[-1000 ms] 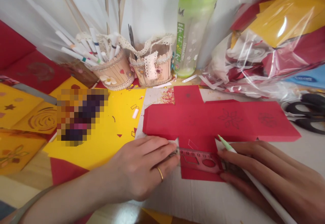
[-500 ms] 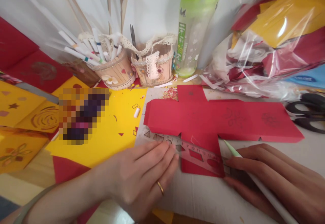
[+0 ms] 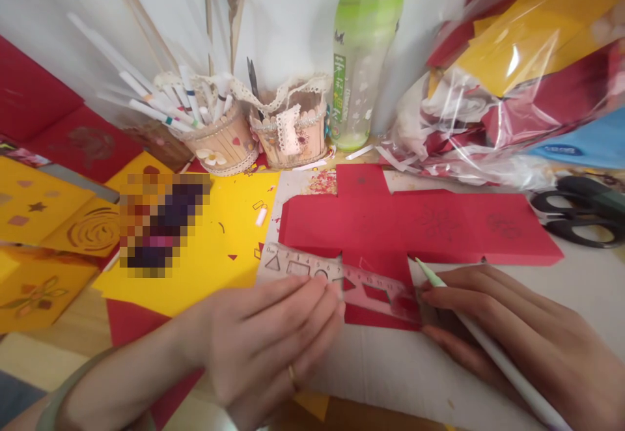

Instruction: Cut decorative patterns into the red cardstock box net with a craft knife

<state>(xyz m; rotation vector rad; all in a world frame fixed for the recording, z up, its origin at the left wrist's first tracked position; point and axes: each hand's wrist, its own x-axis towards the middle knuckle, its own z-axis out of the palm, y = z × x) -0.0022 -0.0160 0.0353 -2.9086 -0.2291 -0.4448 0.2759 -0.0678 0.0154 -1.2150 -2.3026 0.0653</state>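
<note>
My left hand (image 3: 280, 336), with a gold ring on one finger, has its fingers closed on a clear plastic stencil ruler (image 3: 378, 291). The ruler slants across the lower flap of a red paper cross-shaped cutout (image 3: 312, 222), its zero end beyond the flap on the left. In my right hand (image 3: 512, 333) is a slim white pen-like tool (image 3: 498, 353) with a pale green pointed tip. That tip rests by the inner corner where the lower flap meets the right arm of the cutout. Dark flower outlines show on the right arm.
Black-handled scissors (image 3: 581, 213) lie at the right. Behind stand two decorated wooden cups (image 3: 222, 138), one full of pens, and a green-topped bottle (image 3: 361, 73). A clear bag of paper (image 3: 517, 105) fills the back right. Yellow paper (image 3: 219, 249) with scraps lies left.
The ruler's left end has shifted up and left, with more of its zero end showing, and my left hand has turned slightly. The view has shifted a little; the pen tip stays near the same corner.
</note>
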